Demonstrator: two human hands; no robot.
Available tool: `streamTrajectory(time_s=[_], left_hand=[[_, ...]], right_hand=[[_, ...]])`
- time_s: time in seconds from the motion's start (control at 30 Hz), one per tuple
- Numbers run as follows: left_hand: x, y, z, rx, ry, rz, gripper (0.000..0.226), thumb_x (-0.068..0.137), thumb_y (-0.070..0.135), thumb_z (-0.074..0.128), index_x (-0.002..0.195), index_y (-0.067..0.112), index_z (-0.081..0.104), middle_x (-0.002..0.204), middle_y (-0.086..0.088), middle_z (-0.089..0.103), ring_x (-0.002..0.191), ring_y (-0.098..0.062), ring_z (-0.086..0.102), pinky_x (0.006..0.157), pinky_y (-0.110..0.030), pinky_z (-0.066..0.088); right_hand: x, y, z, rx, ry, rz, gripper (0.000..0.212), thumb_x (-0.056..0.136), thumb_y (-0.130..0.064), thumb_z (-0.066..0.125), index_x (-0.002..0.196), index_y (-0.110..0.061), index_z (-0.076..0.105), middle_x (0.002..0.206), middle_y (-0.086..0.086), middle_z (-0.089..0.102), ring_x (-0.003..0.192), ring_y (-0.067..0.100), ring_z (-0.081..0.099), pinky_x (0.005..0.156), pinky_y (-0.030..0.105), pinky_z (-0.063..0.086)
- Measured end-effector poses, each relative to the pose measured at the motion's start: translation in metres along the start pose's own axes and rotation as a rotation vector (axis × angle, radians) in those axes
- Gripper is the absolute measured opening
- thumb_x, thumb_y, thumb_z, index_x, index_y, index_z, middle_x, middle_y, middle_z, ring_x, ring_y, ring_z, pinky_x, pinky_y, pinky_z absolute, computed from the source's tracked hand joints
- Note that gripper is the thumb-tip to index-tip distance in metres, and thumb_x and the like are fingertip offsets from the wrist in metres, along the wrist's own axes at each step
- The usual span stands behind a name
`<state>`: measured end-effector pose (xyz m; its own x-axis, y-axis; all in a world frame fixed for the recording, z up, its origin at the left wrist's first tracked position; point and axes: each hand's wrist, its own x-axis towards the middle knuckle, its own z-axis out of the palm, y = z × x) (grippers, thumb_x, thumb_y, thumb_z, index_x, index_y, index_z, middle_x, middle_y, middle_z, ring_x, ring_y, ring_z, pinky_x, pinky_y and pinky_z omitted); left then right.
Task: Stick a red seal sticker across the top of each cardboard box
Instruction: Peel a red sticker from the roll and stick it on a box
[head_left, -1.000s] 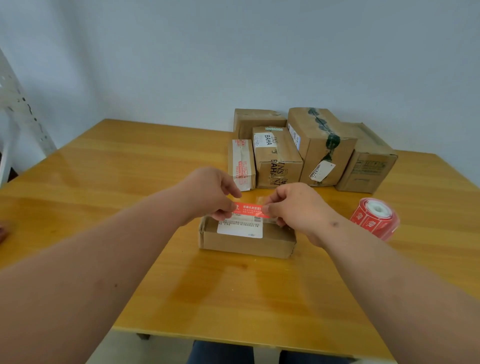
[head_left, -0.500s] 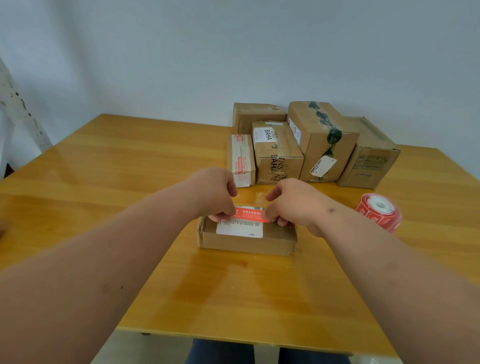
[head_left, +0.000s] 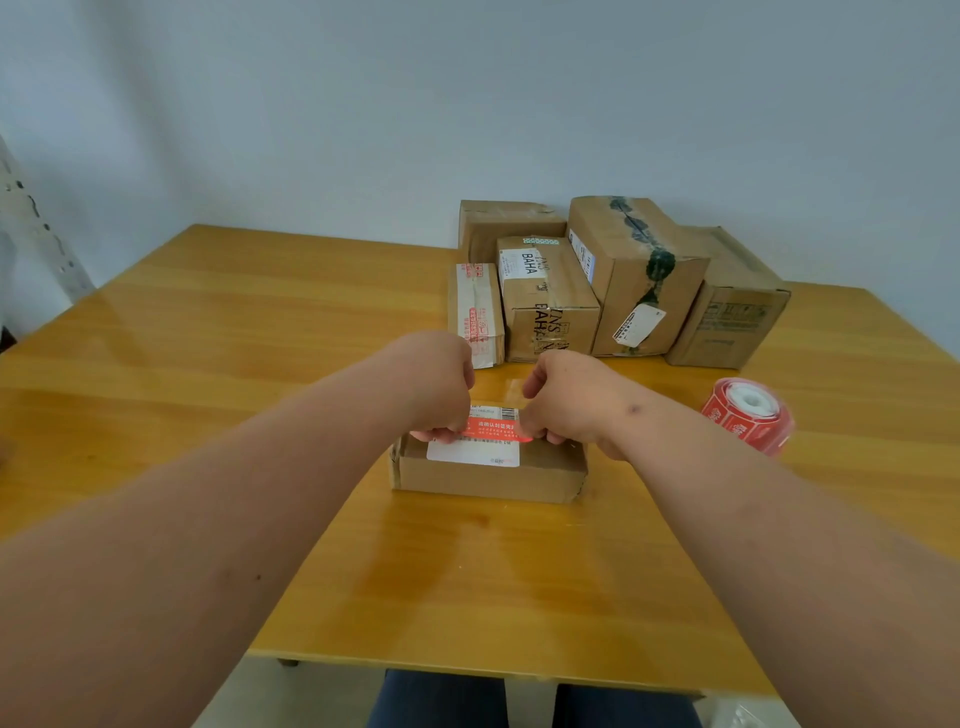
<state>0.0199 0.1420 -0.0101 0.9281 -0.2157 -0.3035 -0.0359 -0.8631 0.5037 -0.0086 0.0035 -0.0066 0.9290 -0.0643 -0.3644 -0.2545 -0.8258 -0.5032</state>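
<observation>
1. The left hand (head_left: 439, 387) and right hand (head_left: 563, 402) are each pinching one end of the red seal sticker (head_left: 491, 429), lowering it onto the flat box (head_left: 488, 470) lying near the middle of the bench (head_left: 208, 338).
2. It is lying across the box's white label, seemingly not yet smoothed down.
3. Of the five stacked boxes (head_left: 613, 280) waiting behind, one (head_left: 475, 312) is already showing red-printed tape; the others seem unsealed.
4. The sticker roll (head_left: 748, 415) is sitting to the right.
</observation>
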Motion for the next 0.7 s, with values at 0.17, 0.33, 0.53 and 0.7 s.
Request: streamTrajectory(time_s=[0.17, 0.33, 0.53, 0.7], left_hand=[[0.0006, -0.0011, 0.0019, -0.024, 0.010, 0.001, 0.045, 0.080, -0.005, 0.071, 0.112, 0.019, 0.052, 0.087, -0.009, 0.066, 0.072, -0.021, 0.071, 0.065, -0.032, 0.062], [0.0012, -0.0022, 0.0038, -0.045, 0.029, 0.000, 0.042, 0.083, -0.002, 0.070, 0.115, 0.018, 0.053, 0.088, -0.008, 0.065, 0.073, -0.020, 0.072, 0.066, -0.034, 0.062], [0.0001, -0.0008, 0.0043, 0.049, 0.034, -0.015, 0.044, 0.081, 0.001, 0.072, 0.116, 0.020, 0.053, 0.089, -0.006, 0.066, 0.080, -0.021, 0.070, 0.070, -0.034, 0.061], [-0.0001, 0.0034, 0.0059, 0.265, 0.089, 0.024, 0.051, 0.079, 0.013, 0.076, 0.123, 0.023, 0.052, 0.101, 0.001, 0.062, 0.092, -0.019, 0.061, 0.077, -0.031, 0.055]], right_hand=[[0.0013, -0.0005, -0.0001, -0.052, -0.001, -0.005, 0.033, 0.082, -0.002, 0.065, 0.114, -0.001, 0.064, 0.105, 0.017, 0.071, 0.072, 0.021, 0.055, 0.073, 0.033, 0.051], [0.0014, 0.0006, -0.0002, -0.042, 0.015, -0.014, 0.033, 0.082, -0.002, 0.066, 0.114, -0.002, 0.064, 0.106, 0.018, 0.070, 0.073, 0.020, 0.055, 0.078, 0.034, 0.054], [0.0042, 0.0019, 0.0025, -0.049, 0.034, -0.018, 0.032, 0.081, -0.003, 0.067, 0.112, -0.003, 0.065, 0.104, 0.016, 0.071, 0.073, 0.020, 0.057, 0.082, 0.035, 0.056], [0.0072, 0.0027, 0.0046, -0.091, 0.058, -0.007, 0.028, 0.078, -0.008, 0.067, 0.105, -0.010, 0.063, 0.096, 0.011, 0.073, 0.069, 0.018, 0.059, 0.074, 0.033, 0.057]])
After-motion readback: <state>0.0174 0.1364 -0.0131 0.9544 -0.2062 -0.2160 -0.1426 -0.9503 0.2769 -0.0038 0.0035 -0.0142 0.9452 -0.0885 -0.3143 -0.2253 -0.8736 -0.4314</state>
